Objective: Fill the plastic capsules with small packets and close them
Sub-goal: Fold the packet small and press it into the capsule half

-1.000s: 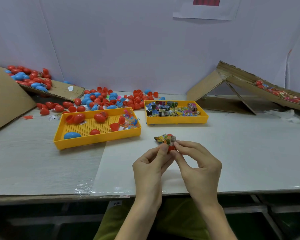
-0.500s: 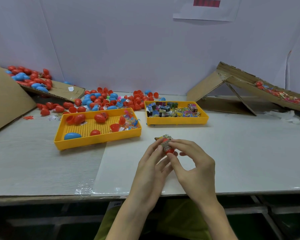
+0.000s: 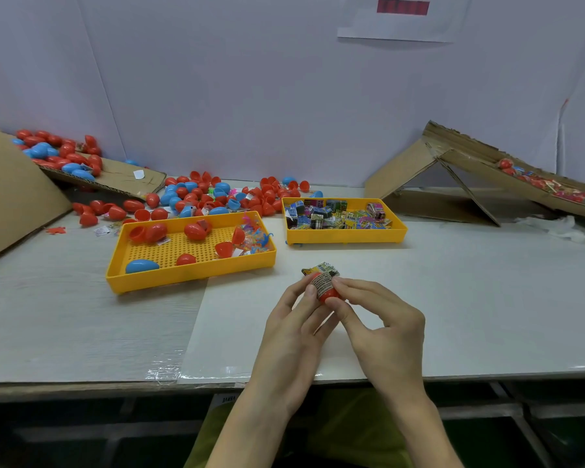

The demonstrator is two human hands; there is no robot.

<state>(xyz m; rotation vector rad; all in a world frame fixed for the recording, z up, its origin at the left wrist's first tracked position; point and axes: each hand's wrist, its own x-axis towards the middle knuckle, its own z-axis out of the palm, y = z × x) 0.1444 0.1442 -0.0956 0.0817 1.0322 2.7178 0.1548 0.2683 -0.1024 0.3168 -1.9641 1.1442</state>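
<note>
Both hands meet over the white sheet near the table's front edge. My left hand (image 3: 294,319) cradles a red capsule half (image 3: 328,293) from the left and below. My right hand (image 3: 379,319) pinches the same capsule from the right, thumb under it. A printed small packet (image 3: 321,276) sticks out of the capsule's top, folded over its rim. A yellow tray (image 3: 345,236) at centre right holds several packets. A larger yellow tray (image 3: 190,271) at centre left holds red capsule halves, one blue capsule (image 3: 142,265) and small coloured toys.
Loose red and blue capsules (image 3: 217,197) lie piled behind the trays and on a cardboard ramp (image 3: 115,179) at far left. A cardboard ramp (image 3: 470,170) with filled capsules stands at far right. Crumpled plastic (image 3: 561,228) lies by it.
The packet went from sticking out sideways above my fingers to being pushed down into the red capsule half. Both hands drew slightly closer together around it.
</note>
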